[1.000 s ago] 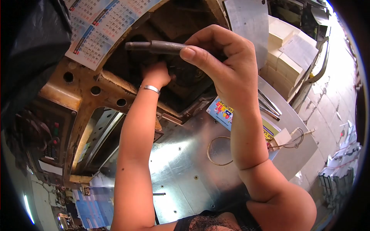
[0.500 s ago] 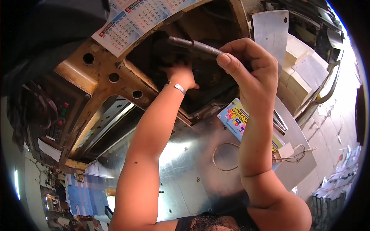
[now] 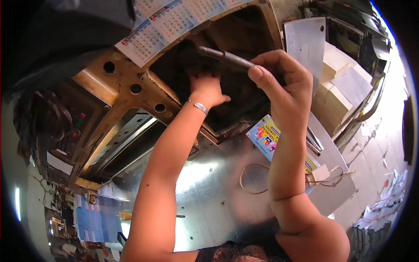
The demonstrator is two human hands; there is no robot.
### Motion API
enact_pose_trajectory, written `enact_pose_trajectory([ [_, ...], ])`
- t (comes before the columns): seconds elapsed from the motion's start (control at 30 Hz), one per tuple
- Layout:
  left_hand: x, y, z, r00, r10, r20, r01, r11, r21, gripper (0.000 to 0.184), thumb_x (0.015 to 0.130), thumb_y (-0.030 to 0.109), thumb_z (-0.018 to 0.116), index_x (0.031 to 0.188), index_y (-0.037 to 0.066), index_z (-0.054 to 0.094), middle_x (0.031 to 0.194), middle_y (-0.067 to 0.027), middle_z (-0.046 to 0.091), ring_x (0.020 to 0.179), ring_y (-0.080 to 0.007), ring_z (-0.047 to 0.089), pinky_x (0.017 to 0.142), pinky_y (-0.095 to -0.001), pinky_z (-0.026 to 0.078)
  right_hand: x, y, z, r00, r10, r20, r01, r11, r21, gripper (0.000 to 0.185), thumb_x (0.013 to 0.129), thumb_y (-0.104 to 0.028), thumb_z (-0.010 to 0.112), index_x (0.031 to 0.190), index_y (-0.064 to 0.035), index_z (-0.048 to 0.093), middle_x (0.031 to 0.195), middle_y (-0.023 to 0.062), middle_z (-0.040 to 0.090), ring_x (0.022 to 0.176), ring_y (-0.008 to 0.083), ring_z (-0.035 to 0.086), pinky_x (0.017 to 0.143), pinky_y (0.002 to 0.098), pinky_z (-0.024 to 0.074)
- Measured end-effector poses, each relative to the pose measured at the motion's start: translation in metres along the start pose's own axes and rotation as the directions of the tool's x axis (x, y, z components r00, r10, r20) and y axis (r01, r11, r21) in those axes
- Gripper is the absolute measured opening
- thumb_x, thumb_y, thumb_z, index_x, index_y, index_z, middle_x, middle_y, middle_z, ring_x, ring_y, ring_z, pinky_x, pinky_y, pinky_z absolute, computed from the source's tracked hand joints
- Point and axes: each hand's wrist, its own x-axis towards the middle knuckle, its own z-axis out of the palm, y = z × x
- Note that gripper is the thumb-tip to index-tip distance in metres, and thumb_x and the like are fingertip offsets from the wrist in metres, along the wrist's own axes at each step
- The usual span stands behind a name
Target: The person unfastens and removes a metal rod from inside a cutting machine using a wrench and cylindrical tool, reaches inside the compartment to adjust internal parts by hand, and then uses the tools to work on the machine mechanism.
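In my right hand (image 3: pixel 281 81) is one end of a dark metal rod (image 3: pixel 227 57), pinched between thumb and fingers. The rod points left across the dark opening of a rusty machine frame (image 3: pixel 126 94). My left hand (image 3: pixel 208 91), with a metal bracelet (image 3: pixel 200 108) at the wrist, reaches into that opening with its fingers spread and thumb out to the right. Its fingertips fade into the dark, so what they touch is hidden.
A calendar sheet (image 3: pixel 157 32) lies along the opening's upper edge. The metal table (image 3: pixel 205 214) bears a wire ring (image 3: pixel 242 185), a colourful booklet (image 3: pixel 263 136) and thin tools. Paper stacks (image 3: pixel 331 94) stand at right; a control panel (image 3: pixel 65 131) is at left.
The view has shifted, and both hands sit further right in it than a second ago. My left hand's fingers have spread apart. The rod now slopes downward to the right, still in my right hand.
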Motion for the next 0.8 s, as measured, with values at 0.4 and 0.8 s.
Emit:
enact_pose_trajectory([
  [0.4, -0.309, 0.004, -0.031, 0.861, 0.509, -0.020, -0.444, 0.730, -0.520, 0.079, 0.089, 0.052, 0.073, 0.152, 0.011, 0.049, 0.142, -0.0136, 0.060, 0.129, -0.0320, 0.058, 0.116, -0.0520, 0.041, -0.006, -0.008, -0.005, 0.976, 0.124, 0.178, -0.116, 0.992, -0.058, 0.011, 0.090, -0.007, 0.077, 0.093, 0.0014, 0.072, 0.079, -0.0034, 0.065, 0.074, 0.0036, 0.053, 0.068, 0.0194, 0.0401],
  [0.8, -0.578, 0.071, 0.067, 0.905, -0.413, 0.100, 0.329, 0.532, -0.781, 0.053, 0.085, 0.035, 0.083, 0.127, 0.006, 0.069, 0.129, -0.0146, 0.066, 0.121, -0.0339, 0.062, 0.103, -0.0434, 0.050, -0.056, -0.057, 0.070, 0.506, 0.252, 0.825, -0.087, 0.966, -0.242, 0.028, 0.074, -0.004, 0.084, 0.100, 0.0012, 0.076, 0.084, 0.0102, 0.074, 0.079, 0.0137, 0.068, 0.075, 0.0280, 0.0512],
])
